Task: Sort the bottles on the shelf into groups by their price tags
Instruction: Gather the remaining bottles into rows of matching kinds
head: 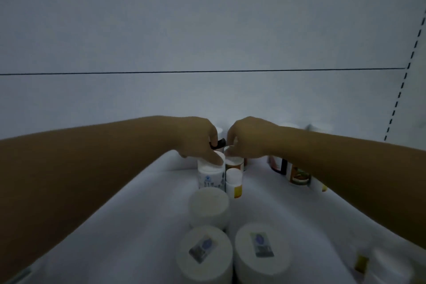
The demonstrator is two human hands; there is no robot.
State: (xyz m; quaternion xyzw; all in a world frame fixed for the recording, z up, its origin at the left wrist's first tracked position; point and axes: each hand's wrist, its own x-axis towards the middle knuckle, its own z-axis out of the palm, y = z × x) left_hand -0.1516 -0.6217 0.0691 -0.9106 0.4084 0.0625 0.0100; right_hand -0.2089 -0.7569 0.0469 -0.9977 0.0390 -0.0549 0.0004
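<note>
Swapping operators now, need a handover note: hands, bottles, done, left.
Left hand: fingers on the cap of a white bottle, a small dark object by the fingers; grip unclear.
Right hand: fingertips on the cap of a brown-labelled bottle; grip unclear.
Bottles: a central column on the white shelf, two tagged caps nearest, another cluster under the right forearm.
Done: cannot tell; tags unreadable.
Left: check tags, finish grouping.

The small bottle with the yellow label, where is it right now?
In the head view it stands near the centre of the shelf: the small bottle with the yellow label is just right of the taller white bottle, below both hands.
</note>
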